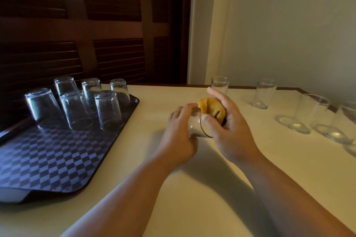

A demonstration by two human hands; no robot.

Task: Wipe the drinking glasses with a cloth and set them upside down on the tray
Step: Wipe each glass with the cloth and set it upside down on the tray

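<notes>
Clear tumbler-shaped drinking glass, tilted sideways above the cream table: left hand grips its base, right hand clutches a bunched mustard-yellow cloth at its rim.

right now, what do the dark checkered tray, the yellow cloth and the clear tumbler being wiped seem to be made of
Dark checkered tray: probably plastic, smooth with a dull sheen. Mustard-yellow cloth: soft textile, bunched into folds; weave unclear. Clear tumbler held sideways: glass by the look, see-through with a glinting rim.
</notes>
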